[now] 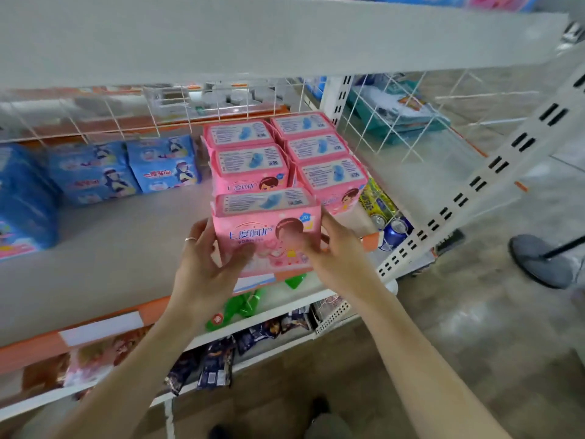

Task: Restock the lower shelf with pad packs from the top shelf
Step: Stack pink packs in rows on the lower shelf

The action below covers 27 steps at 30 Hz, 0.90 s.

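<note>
A pink pad pack stands upright near the front edge of the lower shelf, in front of two rows of matching pink packs. My left hand grips the pack's left side, thumb across its front. My right hand holds the right side, fingers curled round the front corner. The top shelf runs overhead as a white board, and its contents are mostly out of sight.
Blue pad packs lie at the shelf's left and back. A wire grid closes the right end and back. Drink cans sit beyond the right end. Green and dark packets fill shelves below. A stand's round base rests on the floor.
</note>
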Each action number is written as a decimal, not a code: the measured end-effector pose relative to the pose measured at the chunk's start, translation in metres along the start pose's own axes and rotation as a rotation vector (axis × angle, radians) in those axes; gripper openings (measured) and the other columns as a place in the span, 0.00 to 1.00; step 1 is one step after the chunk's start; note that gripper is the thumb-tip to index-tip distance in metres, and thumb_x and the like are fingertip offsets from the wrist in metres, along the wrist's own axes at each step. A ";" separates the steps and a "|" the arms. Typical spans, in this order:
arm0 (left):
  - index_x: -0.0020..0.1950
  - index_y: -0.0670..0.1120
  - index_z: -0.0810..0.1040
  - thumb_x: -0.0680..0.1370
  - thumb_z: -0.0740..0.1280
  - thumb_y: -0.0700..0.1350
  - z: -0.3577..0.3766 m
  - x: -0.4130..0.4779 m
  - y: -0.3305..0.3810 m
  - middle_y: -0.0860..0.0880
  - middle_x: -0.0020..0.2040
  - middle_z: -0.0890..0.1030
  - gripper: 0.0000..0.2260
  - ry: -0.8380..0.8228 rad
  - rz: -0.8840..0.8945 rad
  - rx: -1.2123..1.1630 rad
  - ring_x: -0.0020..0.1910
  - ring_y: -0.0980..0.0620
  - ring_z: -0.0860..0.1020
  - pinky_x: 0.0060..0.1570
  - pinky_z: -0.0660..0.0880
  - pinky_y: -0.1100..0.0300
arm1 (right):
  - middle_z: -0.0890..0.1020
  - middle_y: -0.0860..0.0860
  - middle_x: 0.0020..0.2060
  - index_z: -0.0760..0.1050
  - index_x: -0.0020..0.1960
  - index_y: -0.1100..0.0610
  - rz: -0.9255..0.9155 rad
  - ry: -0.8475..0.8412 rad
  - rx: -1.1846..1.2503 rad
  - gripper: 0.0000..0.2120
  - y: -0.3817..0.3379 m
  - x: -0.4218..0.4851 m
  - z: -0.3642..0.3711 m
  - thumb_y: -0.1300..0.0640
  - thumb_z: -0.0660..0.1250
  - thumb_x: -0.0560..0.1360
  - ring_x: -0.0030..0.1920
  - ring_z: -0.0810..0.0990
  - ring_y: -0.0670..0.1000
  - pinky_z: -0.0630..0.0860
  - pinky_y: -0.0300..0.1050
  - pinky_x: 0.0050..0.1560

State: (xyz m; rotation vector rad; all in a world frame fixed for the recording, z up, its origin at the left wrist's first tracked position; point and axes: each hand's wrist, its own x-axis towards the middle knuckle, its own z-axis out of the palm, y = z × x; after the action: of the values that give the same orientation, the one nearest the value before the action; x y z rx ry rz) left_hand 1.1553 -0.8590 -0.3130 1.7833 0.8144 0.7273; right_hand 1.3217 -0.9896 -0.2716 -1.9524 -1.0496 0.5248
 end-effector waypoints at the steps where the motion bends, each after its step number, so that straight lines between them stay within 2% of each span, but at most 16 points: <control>1: 0.64 0.54 0.78 0.72 0.72 0.56 -0.001 0.003 -0.002 0.57 0.59 0.73 0.21 0.011 0.014 0.027 0.56 0.51 0.79 0.57 0.78 0.44 | 0.85 0.55 0.48 0.68 0.71 0.55 -0.010 0.003 -0.029 0.20 0.003 0.003 0.000 0.55 0.66 0.80 0.49 0.84 0.52 0.79 0.54 0.54; 3: 0.67 0.55 0.75 0.73 0.74 0.53 0.000 0.009 -0.006 0.58 0.61 0.73 0.23 0.044 0.035 0.072 0.59 0.52 0.78 0.58 0.78 0.45 | 0.86 0.52 0.45 0.74 0.62 0.60 -0.044 0.031 -0.101 0.14 0.012 0.010 0.000 0.55 0.68 0.79 0.44 0.83 0.47 0.78 0.47 0.52; 5: 0.69 0.55 0.74 0.74 0.76 0.49 0.004 0.012 -0.008 0.58 0.63 0.74 0.24 0.076 0.052 0.097 0.59 0.53 0.78 0.58 0.78 0.46 | 0.86 0.52 0.44 0.75 0.52 0.64 -0.053 0.048 -0.147 0.13 0.021 0.018 0.000 0.53 0.70 0.78 0.45 0.83 0.51 0.76 0.43 0.50; 6: 0.70 0.55 0.74 0.74 0.76 0.47 0.006 0.013 -0.009 0.59 0.63 0.74 0.25 0.091 0.059 0.104 0.60 0.53 0.79 0.59 0.78 0.46 | 0.86 0.53 0.43 0.75 0.50 0.65 -0.052 0.043 -0.150 0.14 0.027 0.023 0.001 0.53 0.70 0.78 0.46 0.83 0.54 0.75 0.44 0.50; 8: 0.70 0.55 0.74 0.74 0.76 0.47 0.011 0.014 -0.011 0.62 0.63 0.74 0.26 0.122 0.070 0.122 0.60 0.54 0.79 0.61 0.78 0.49 | 0.85 0.51 0.44 0.76 0.53 0.63 -0.066 0.042 -0.135 0.13 0.037 0.033 0.002 0.53 0.71 0.77 0.48 0.83 0.55 0.77 0.47 0.51; 10: 0.70 0.55 0.75 0.74 0.76 0.47 0.017 0.014 -0.012 0.63 0.64 0.74 0.25 0.139 0.063 0.125 0.59 0.54 0.80 0.60 0.79 0.52 | 0.86 0.53 0.45 0.77 0.61 0.63 -0.122 0.080 -0.112 0.17 0.045 0.039 0.004 0.56 0.73 0.76 0.48 0.84 0.53 0.79 0.44 0.52; 13: 0.65 0.61 0.75 0.73 0.77 0.45 0.027 0.016 -0.013 0.67 0.62 0.76 0.24 0.154 0.018 0.063 0.55 0.57 0.82 0.56 0.79 0.63 | 0.86 0.52 0.48 0.76 0.66 0.62 -0.217 0.105 -0.094 0.22 0.054 0.047 0.005 0.59 0.75 0.74 0.48 0.85 0.48 0.81 0.45 0.52; 14: 0.65 0.62 0.75 0.73 0.77 0.44 0.030 0.018 -0.014 0.68 0.61 0.76 0.24 0.164 0.001 0.040 0.54 0.59 0.83 0.54 0.79 0.66 | 0.86 0.51 0.49 0.76 0.66 0.61 -0.254 0.112 -0.088 0.23 0.058 0.050 0.005 0.60 0.76 0.73 0.48 0.84 0.45 0.80 0.43 0.52; 16: 0.65 0.59 0.77 0.73 0.77 0.43 0.035 0.022 -0.020 0.67 0.61 0.77 0.24 0.185 -0.032 0.010 0.53 0.60 0.83 0.53 0.79 0.67 | 0.86 0.51 0.50 0.77 0.66 0.61 -0.279 0.123 -0.060 0.24 0.063 0.054 0.007 0.62 0.77 0.72 0.49 0.83 0.42 0.80 0.40 0.53; 19: 0.69 0.52 0.77 0.73 0.77 0.42 0.040 0.024 -0.029 0.62 0.63 0.78 0.25 0.200 -0.093 -0.012 0.54 0.57 0.83 0.54 0.79 0.65 | 0.85 0.52 0.49 0.77 0.64 0.59 -0.235 0.184 -0.096 0.23 0.070 0.054 0.011 0.57 0.78 0.71 0.49 0.82 0.50 0.77 0.39 0.49; 23: 0.68 0.50 0.78 0.73 0.77 0.40 0.042 0.019 -0.034 0.57 0.62 0.80 0.24 0.242 -0.063 0.017 0.54 0.60 0.82 0.53 0.78 0.68 | 0.85 0.53 0.48 0.79 0.60 0.62 -0.244 0.253 -0.142 0.22 0.072 0.051 0.018 0.53 0.78 0.71 0.48 0.83 0.53 0.79 0.48 0.50; 27: 0.70 0.50 0.76 0.74 0.76 0.41 0.041 0.017 -0.039 0.58 0.64 0.79 0.26 0.285 -0.096 0.008 0.54 0.63 0.81 0.50 0.78 0.71 | 0.85 0.52 0.51 0.79 0.62 0.63 -0.310 0.209 -0.118 0.19 0.070 0.053 0.021 0.59 0.76 0.73 0.52 0.83 0.52 0.80 0.48 0.56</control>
State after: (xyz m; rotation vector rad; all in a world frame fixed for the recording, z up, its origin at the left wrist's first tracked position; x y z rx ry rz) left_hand 1.1898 -0.8568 -0.3605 1.6564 1.0848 0.9282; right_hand 1.3706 -0.9562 -0.3400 -1.8514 -1.2395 0.0883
